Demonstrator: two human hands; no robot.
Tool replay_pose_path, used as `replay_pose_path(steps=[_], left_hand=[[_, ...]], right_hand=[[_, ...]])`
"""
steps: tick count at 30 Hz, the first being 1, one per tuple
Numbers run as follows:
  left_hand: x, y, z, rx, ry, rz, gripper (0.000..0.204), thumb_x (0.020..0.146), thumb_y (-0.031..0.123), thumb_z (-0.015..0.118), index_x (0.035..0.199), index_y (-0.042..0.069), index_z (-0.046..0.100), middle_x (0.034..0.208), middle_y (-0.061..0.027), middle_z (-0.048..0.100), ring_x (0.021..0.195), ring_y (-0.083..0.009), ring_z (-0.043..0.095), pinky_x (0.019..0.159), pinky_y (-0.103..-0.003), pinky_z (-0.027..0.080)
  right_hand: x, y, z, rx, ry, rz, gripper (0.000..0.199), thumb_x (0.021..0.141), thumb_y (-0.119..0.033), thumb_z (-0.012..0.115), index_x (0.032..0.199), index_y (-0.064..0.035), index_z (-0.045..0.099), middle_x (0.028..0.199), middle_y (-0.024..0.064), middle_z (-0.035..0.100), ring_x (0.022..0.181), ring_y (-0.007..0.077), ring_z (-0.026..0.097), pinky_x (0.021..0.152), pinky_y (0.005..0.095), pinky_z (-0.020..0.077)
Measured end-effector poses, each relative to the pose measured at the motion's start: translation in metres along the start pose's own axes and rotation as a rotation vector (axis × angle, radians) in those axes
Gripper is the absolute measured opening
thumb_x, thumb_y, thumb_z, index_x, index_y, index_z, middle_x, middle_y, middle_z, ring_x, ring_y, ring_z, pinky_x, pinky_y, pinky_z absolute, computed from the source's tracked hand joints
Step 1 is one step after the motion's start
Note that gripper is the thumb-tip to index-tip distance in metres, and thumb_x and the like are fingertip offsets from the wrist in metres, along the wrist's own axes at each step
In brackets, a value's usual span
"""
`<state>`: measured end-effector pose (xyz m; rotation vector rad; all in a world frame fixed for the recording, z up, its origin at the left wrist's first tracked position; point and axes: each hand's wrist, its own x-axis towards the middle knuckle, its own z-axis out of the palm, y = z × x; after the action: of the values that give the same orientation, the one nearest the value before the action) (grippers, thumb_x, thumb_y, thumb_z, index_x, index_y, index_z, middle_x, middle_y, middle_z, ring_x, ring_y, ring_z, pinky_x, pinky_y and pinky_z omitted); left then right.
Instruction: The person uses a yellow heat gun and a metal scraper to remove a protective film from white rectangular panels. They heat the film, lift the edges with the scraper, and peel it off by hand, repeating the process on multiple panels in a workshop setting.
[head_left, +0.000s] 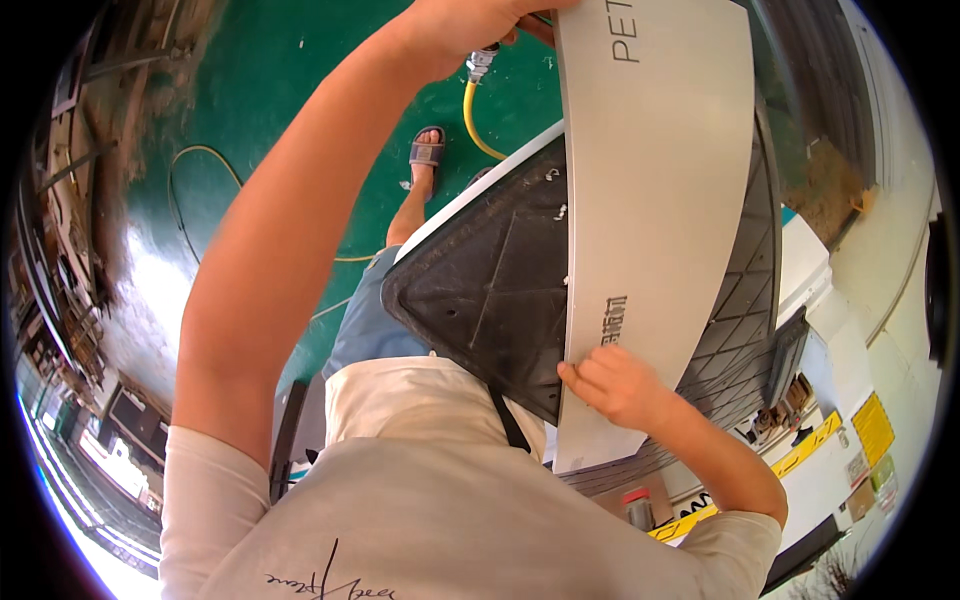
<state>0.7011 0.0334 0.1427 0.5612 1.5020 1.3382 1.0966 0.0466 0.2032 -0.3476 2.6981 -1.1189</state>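
A long pale-grey panel (655, 180) with dark printed lettering lies across a black, ribbed plastic board (480, 290). Near the panel's close end, my right hand (620, 390) is closed on its left edge, thumb and fingers pressed together there. My left hand (468, 28) reaches to the panel's far end, closed beside its left edge; its fingers are partly cut off by the picture's top. Just below that hand a metal hose coupling (482, 64) sticks out, joined to a yellow hose (470, 115). What the left hand grips is mostly hidden.
Green floor (370, 190) lies beyond the board, with a thin hose (185, 215) looping over it. My sandalled foot (427, 150) shows below. At right are a yellow-marked white surface (815, 440) and a red-lidded jar (637, 507). Long dark pieces (75, 190) line the left side.
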Motion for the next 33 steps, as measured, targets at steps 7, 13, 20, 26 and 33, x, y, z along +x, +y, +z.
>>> replay_pose_path(steps=[7, 13, 20, 26, 33], left_hand=[[0.089, 0.035, 0.027, 0.306, 0.049, 0.005, 0.035, 0.094, 0.038, 0.077, 0.097, 0.004, 0.071, 0.083, -0.006, 0.072, 0.071, -0.0167, 0.07, 0.063, -0.031, 0.052], [0.074, 0.052, 0.086, 0.768, -0.228, 0.137, 0.05, 0.083, 0.049, 0.083, 0.099, 0.003, 0.074, 0.078, -0.0079, 0.07, 0.07, -0.0208, 0.068, 0.068, -0.037, 0.055], [0.04, 0.012, 0.1, 0.639, -0.046, 0.069, 0.054, 0.087, 0.049, 0.081, 0.111, 0.002, 0.072, 0.104, -0.0134, 0.072, 0.095, -0.0241, 0.067, 0.085, -0.039, 0.052], [0.03, -0.008, 0.112, 0.512, 0.083, 0.221, 0.056, 0.089, 0.047, 0.078, 0.117, -0.001, 0.07, 0.11, -0.0171, 0.074, 0.103, -0.0305, 0.07, 0.092, -0.04, 0.053], [0.025, -0.02, 0.122, 0.662, 0.277, 0.262, 0.06, 0.088, 0.054, 0.074, 0.105, -0.003, 0.073, 0.101, -0.0264, 0.074, 0.099, -0.04, 0.072, 0.087, -0.045, 0.054]], right_hand=[[0.075, 0.078, -0.076, -0.187, 0.522, 0.249, 0.032, 0.077, 0.003, 0.072, 0.106, -0.0099, 0.074, 0.093, 0.0081, 0.063, 0.089, 0.0314, 0.064, 0.074, 0.0407, 0.0536], [0.096, 0.121, -0.121, -0.285, 0.558, 0.204, 0.016, 0.087, 0.001, 0.072, 0.102, -0.0036, 0.072, 0.09, 0.009, 0.06, 0.084, 0.0321, 0.061, 0.071, 0.0396, 0.0512], [0.019, 0.073, -0.048, -0.27, 0.365, 0.107, 0.023, 0.078, 0.001, 0.072, 0.101, -0.0007, 0.072, 0.081, 0.0082, 0.051, 0.078, 0.0276, 0.059, 0.065, 0.0392, 0.0491], [-0.057, -0.023, 0.038, -0.151, 0.229, 0.165, 0.02, 0.079, -0.005, 0.071, 0.097, 0.0001, 0.069, 0.078, 0.0026, 0.049, 0.075, 0.0186, 0.055, 0.062, 0.0313, 0.0451], [-0.023, 0.034, -0.008, -0.299, 0.406, 0.249, 0.036, 0.079, 0.002, 0.066, 0.113, -0.0049, 0.072, 0.088, 0.0072, 0.06, 0.082, 0.027, 0.062, 0.075, 0.0395, 0.0557]])
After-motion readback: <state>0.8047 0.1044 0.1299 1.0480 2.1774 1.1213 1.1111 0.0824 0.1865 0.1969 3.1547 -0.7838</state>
